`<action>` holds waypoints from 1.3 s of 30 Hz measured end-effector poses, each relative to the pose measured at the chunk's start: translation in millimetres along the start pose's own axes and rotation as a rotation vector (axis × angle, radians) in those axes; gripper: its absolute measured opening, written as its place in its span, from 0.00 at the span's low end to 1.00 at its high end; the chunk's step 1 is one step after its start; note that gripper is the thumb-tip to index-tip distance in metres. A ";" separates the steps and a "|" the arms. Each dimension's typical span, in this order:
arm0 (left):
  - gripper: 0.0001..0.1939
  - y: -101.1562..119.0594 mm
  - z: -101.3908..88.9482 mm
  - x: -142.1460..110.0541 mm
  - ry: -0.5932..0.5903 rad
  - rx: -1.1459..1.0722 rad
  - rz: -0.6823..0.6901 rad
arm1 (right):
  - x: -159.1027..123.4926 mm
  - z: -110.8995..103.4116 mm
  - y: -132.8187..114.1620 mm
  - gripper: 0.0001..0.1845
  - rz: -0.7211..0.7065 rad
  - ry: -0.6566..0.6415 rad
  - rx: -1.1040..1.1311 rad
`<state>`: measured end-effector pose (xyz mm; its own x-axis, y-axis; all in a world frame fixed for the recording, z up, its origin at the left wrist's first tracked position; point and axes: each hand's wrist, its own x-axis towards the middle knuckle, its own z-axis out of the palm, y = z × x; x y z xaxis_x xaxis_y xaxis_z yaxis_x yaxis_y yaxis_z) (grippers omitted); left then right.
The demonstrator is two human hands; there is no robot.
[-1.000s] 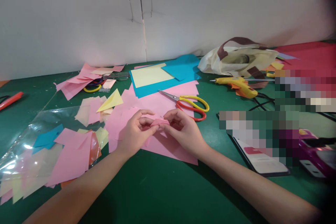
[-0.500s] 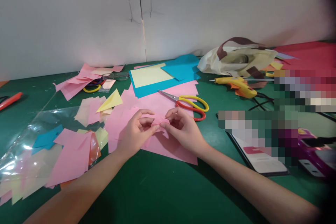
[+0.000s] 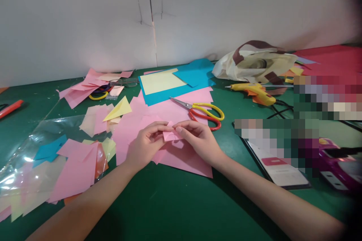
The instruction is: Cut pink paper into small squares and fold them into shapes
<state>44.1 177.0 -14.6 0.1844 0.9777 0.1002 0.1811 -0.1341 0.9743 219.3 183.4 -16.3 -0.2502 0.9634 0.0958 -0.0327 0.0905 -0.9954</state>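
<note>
Between my two hands is a small folded piece of pink paper (image 3: 171,136), held above larger pink sheets (image 3: 192,160). My left hand (image 3: 147,141) pinches its left side, thumb below and fingers along the top. On the right edge, the thumb and forefinger of my right hand (image 3: 198,139) are closed on the same piece. Scissors (image 3: 205,111) with one yellow and one red handle lie just beyond my right hand, blades slightly apart and pointing left. A folded yellow paper (image 3: 118,110) rests to the left of my left hand.
Blue sheets (image 3: 195,71) and a cream sheet (image 3: 161,82) lie behind. At left are a clear plastic bag (image 3: 73,122) and pink paper pieces (image 3: 76,169). At right are a yellow glue gun (image 3: 254,92) with its cord, a cloth bag (image 3: 226,66), and a phone-like device (image 3: 287,175).
The small pink paper has been turned, so a flat face with a crease now shows. My fingers have straightened and shifted along its top edge.
</note>
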 end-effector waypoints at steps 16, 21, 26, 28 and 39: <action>0.08 4.7 2.3 -1.4 -0.004 -0.032 -0.069 | -4.1 3.3 1.9 0.05 -0.423 0.194 -0.497; 0.13 7.0 3.3 -2.4 0.028 0.007 -0.093 | -4.0 2.8 1.8 0.04 -0.453 0.264 -0.524; 0.11 7.1 3.0 -1.8 0.017 -0.008 -0.099 | -4.0 2.1 3.4 0.04 -0.424 0.208 -0.527; 0.09 6.8 3.1 -1.6 0.022 -0.008 -0.092 | -3.6 2.1 3.0 0.04 -0.409 0.175 -0.502; 0.10 7.7 3.0 -0.4 -0.021 -0.121 -0.108 | -3.9 1.1 3.9 0.05 -0.474 0.050 -0.496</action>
<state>48.4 175.0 -7.8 0.1901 0.9817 -0.0093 0.0838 -0.0068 0.9965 219.1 179.7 -20.5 -0.2728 0.8009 0.5331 0.3224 0.5981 -0.7337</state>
